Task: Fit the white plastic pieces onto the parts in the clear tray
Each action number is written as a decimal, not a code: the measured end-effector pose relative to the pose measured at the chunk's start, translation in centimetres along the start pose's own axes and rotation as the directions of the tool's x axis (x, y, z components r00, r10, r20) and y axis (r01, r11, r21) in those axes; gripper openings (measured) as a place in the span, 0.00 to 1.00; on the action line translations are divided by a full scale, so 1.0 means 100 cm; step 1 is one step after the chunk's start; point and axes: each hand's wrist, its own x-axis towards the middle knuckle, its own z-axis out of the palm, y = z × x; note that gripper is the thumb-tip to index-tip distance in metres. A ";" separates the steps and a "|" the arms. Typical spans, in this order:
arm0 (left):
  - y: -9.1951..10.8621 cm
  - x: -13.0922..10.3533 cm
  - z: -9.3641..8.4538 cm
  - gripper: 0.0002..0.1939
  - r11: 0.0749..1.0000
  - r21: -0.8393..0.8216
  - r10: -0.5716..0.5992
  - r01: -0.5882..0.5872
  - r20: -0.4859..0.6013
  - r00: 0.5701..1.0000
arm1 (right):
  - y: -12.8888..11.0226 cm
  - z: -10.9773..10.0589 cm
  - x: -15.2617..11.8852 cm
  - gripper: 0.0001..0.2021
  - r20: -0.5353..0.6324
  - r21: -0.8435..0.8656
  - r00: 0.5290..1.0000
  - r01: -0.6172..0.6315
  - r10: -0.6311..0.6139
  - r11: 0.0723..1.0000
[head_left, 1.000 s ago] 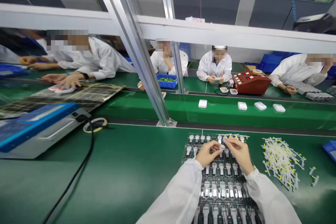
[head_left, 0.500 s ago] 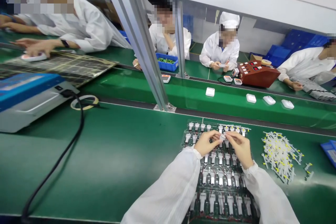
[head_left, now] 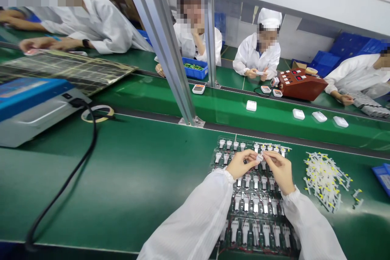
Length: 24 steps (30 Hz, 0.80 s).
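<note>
1. the fingers of the left hand (head_left: 242, 164) were pinched together on the left side of a small white part (head_left: 259, 157).
2. the fingers of the right hand (head_left: 279, 170) were closed on its right side.
3. the small white part was positioned above the upper rows of a clear tray (head_left: 249, 146), which carried rows of white components (head_left: 256, 201).
4. a pile of white strips (head_left: 324, 180) with yellow ends lay right of the tray on the green surface (head_left: 122, 195).
5. a black cable (head_left: 94, 130) ran from a blue-and-grey machine (head_left: 48, 120) at far left.
</note>
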 end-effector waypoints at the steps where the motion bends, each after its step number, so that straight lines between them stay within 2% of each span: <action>1: 0.000 0.000 0.000 0.17 1.000 -0.005 0.000 0.000 0.001 1.000 | 0.000 0.000 0.000 0.07 -0.002 0.009 1.000 -0.003 0.003 1.000; 5: 0.000 0.000 0.000 0.18 1.000 -0.004 -0.003 0.003 -0.004 1.000 | 0.002 0.000 -0.001 0.07 0.003 0.019 1.000 0.002 -0.002 1.000; 10: 0.002 0.000 0.000 0.17 1.000 0.016 -0.006 0.006 -0.006 1.000 | 0.000 -0.002 -0.001 0.07 0.063 -0.075 0.997 0.053 -0.048 0.996; 24: 0.003 -0.001 -0.001 0.17 0.999 -0.043 0.000 -0.001 -0.013 1.000 | -0.001 -0.005 0.001 0.09 0.150 -0.141 0.984 0.118 -0.097 0.983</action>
